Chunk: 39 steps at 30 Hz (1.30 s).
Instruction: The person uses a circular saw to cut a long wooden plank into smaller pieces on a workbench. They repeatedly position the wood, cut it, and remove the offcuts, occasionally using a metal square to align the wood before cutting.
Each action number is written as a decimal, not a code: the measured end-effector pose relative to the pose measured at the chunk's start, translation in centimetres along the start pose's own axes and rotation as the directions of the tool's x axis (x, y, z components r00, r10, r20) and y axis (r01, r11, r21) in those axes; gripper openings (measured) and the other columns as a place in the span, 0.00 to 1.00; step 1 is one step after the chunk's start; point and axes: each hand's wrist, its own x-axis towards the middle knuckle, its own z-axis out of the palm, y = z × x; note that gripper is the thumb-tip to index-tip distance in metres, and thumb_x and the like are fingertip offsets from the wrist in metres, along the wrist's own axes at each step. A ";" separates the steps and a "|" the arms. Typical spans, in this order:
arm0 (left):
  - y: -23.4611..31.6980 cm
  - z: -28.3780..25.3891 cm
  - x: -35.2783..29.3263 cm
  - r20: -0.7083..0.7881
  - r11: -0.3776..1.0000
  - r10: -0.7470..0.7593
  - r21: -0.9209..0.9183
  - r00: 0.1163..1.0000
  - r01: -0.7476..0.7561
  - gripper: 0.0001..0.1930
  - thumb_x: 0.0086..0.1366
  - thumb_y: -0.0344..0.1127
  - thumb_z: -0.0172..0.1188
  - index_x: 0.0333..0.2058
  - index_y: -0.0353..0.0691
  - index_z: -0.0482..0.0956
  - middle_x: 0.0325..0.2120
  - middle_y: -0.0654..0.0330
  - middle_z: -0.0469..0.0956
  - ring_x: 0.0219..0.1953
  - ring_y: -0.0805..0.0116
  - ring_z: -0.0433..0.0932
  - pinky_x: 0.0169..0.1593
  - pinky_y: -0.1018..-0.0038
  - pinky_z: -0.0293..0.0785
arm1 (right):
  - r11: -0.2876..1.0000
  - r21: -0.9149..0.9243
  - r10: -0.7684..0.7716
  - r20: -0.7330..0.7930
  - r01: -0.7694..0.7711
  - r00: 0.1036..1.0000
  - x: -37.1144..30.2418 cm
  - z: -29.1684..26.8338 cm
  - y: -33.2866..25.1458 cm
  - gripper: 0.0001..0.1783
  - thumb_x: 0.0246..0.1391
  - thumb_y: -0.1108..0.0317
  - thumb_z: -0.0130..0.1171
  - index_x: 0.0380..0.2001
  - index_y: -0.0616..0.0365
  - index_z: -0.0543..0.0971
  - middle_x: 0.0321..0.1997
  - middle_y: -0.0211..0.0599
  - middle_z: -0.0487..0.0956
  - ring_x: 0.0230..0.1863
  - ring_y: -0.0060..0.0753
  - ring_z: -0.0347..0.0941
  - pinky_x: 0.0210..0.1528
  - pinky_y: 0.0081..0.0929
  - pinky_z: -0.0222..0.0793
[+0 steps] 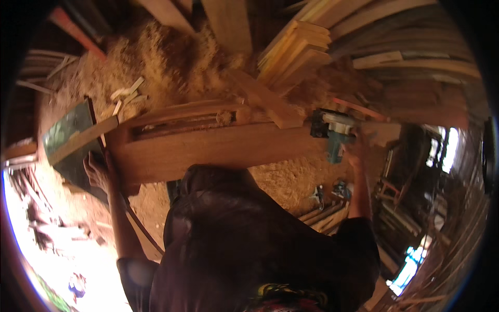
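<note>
A wide reddish-brown plank (pixel 208 148) lies across in front of me, from left to right. At its right end my right hand (pixel 355 150) is closed around a teal and silver handheld power tool (pixel 338 136) with a dark front part. The tool rests on or just over the wood; its underside is hidden. By the plank's left end, my left hand (pixel 100 172) has its fingers spread, beside a dark green panel (pixel 73 132). It appears to touch the plank's end or the panel's edge, but I cannot tell which. A narrow wooden strip (pixel 83 140) lies across that panel.
A short board (pixel 270 101) leans onto the plank's far edge. Stacked lighter boards (pixel 296 52) stand beyond it. Sawdust (pixel 161 62) covers the ground, with small offcuts (pixel 129 94) at far left. Another tool (pixel 318 194) lies on the ground near my right arm.
</note>
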 end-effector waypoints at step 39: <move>1.3 -2.5 0.2 0.032 0.973 -0.070 -0.218 0.997 0.076 0.36 0.67 0.52 0.67 0.68 0.45 0.67 0.68 0.54 0.62 0.76 0.53 0.55 0.73 0.50 0.49 | 0.134 0.951 -0.459 0.308 -0.278 0.833 6.5 -21.0 -36.7 0.16 0.66 0.64 0.68 0.50 0.61 0.79 0.28 0.24 0.71 0.24 0.18 0.66 0.29 0.23 0.66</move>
